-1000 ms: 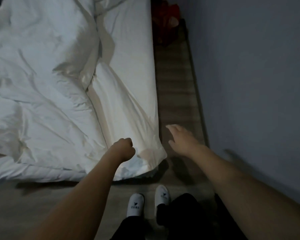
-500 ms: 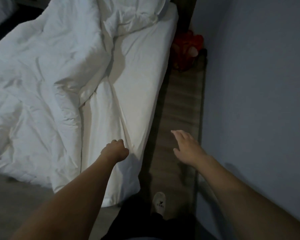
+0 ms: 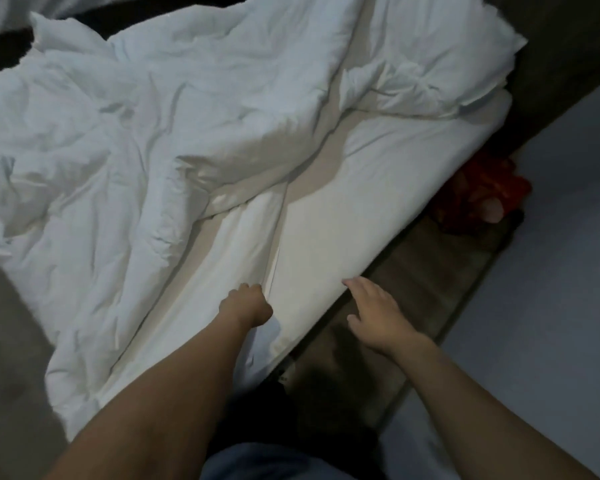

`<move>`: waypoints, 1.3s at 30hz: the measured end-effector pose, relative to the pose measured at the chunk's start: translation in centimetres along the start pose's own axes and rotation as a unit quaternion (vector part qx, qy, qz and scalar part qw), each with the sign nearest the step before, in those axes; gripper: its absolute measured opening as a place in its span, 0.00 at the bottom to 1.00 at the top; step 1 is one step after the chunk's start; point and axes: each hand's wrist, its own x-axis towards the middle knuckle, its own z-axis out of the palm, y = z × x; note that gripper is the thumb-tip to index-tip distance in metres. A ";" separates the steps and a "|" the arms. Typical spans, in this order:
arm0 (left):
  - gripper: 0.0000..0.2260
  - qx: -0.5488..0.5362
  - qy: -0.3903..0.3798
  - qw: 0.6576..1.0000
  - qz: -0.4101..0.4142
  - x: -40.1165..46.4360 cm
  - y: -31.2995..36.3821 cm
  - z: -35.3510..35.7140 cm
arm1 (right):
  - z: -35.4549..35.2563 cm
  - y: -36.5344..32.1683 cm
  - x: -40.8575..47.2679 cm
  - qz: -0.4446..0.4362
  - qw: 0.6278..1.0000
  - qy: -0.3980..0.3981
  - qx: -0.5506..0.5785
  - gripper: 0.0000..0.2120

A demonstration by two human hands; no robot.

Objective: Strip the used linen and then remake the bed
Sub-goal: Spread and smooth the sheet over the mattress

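Bed linen covers one mattress [image 3: 413,161] that runs from the lower middle of the head view up to the top right. I count one crumpled white duvet [image 3: 136,140], which takes the whole left part of the bed, and one white sheet [image 3: 333,244] that lies flatter along the right side. At the top right there is a bunched white mass; I cannot tell if it is a pillow or more of the duvet.

Two bare hands are in view. The left hand [image 3: 248,304] is a closed fist on the sheet near the lower corner of the bed, and a tight ridge of cloth runs away from it, so it grips a fold of the sheet; the fingers themselves are hidden under the knuckles. The right hand [image 3: 376,311] is beside the mattress edge with fingers straight and spread, palm down, holding nothing. If its fingertips touch the sheet is hard to say.

Between the bed and one pale wall [image 3: 551,289] lies a narrow strip of wooden floor [image 3: 430,289]. One red object [image 3: 478,192] sits there in shadow, too dim to identify. The room is dark.
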 end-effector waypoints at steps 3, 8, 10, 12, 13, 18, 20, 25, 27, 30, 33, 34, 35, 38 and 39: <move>0.19 -0.025 0.020 0.999 -0.006 3.0 2.8 -2.3 | -3.7 2.2 4.5 -0.013 1.000 -0.005 -0.021 0.31; 0.20 -0.087 0.051 0.994 -0.032 8.1 6.9 -5.1 | -8.1 4.6 13.5 -0.075 0.994 -0.035 -0.071 0.34; 0.21 -0.123 0.071 0.988 -0.057 10.6 8.4 -5.6 | -9.1 5.6 18.1 -0.117 0.986 -0.054 -0.106 0.32; 0.21 -0.163 0.061 0.982 -0.078 13.2 9.7 -5.5 | -10.0 6.5 22.3 -0.153 0.975 -0.085 -0.139 0.31; 0.22 -0.179 0.054 0.978 -0.089 14.5 10.2 -5.2 | -10.3 7.0 24.3 -0.164 0.970 -0.102 -0.148 0.31; 0.31 -0.122 0.032 0.980 -0.155 21.4 12.1 -3.9 | -10.0 10.5 32.4 -0.233 0.935 -0.168 -0.206 0.30; 0.33 -0.112 0.078 0.966 -0.218 24.7 11.7 -3.9 | -9.6 12.0 35.2 -0.241 0.927 -0.178 -0.227 0.30; 0.24 0.008 0.151 0.939 -0.310 31.1 9.1 -4.5 | -9.1 14.5 38.2 -0.263 0.920 -0.148 -0.249 0.29; 0.21 0.004 0.193 0.942 -0.274 31.5 8.9 -6.0 | -9.5 14.7 37.7 -0.279 0.917 -0.137 -0.249 0.29; 0.11 -0.054 0.206 0.953 -0.215 29.1 10.5 -8.0 | -10.5 14.1 36.4 -0.284 0.922 -0.123 -0.234 0.31; 0.08 -0.073 0.204 0.965 -0.148 22.1 15.6 -8.8 | -11.3 12.6 34.3 -0.297 0.930 -0.074 -0.205 0.36; 0.07 -0.088 0.198 0.970 -0.112 19.3 17.6 -8.6 | -11.2 12.1 33.4 -0.314 0.929 -0.047 -0.188 0.38; 0.04 -0.104 0.190 0.973 -0.076 16.4 19.3 -8.1 | -11.1 11.6 32.6 -0.333 0.927 -0.018 -0.174 0.39; 0.05 -0.145 0.194 0.969 -0.040 8.2 21.8 -6.3 | -11.5 10.3 30.8 -0.370 0.907 0.067 -0.190 0.30; 0.08 -0.149 0.207 0.966 -0.049 6.1 21.7 -5.7 | -12.0 10.0 30.4 -0.376 0.899 0.082 -0.211 0.23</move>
